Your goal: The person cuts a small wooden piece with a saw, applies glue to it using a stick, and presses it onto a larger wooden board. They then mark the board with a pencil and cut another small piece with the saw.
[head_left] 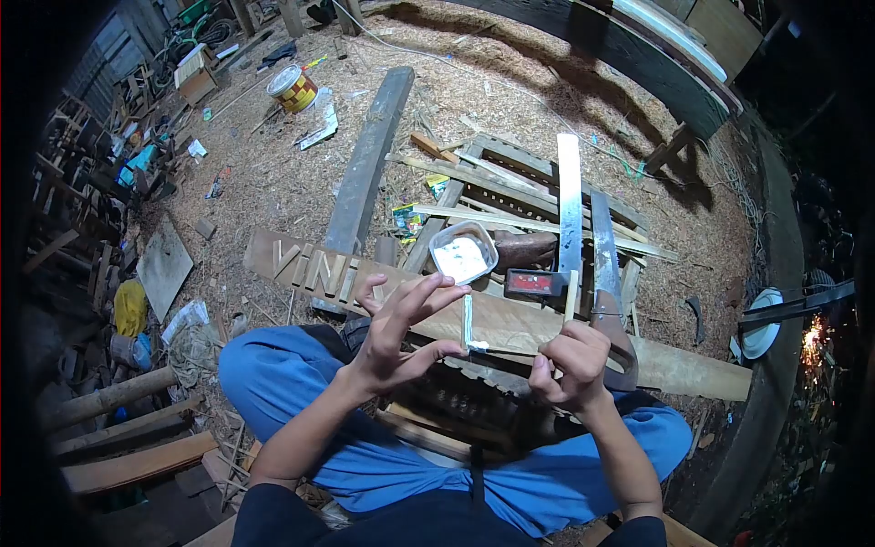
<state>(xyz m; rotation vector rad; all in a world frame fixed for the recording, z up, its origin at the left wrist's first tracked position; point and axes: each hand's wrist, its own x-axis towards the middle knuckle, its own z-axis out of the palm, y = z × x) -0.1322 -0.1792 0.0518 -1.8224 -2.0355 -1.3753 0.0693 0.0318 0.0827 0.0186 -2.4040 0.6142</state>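
My left hand (401,324) pinches a short wooden strip (468,319) upright between thumb and forefinger. White paste coats the strip's face. My right hand (574,360) is closed round a thin stick (506,353), whose tip carries white paste and touches the strip's lower end. A pale wooden piece (571,296) also juts upward from the right fist. Just beyond my left fingertips stands an open plastic tub (462,255) of white paste. Several short wooden strips (314,272) lie in a row on a long board (437,314) across my lap.
A handsaw (604,255), a metal-looking straight strip (570,201) and a black box with a red inside (533,283) lie ahead. Beyond are slatted wood (510,196), a thick plank (374,159) and a patterned bucket (293,89). Sparks (814,339) fly at far right.
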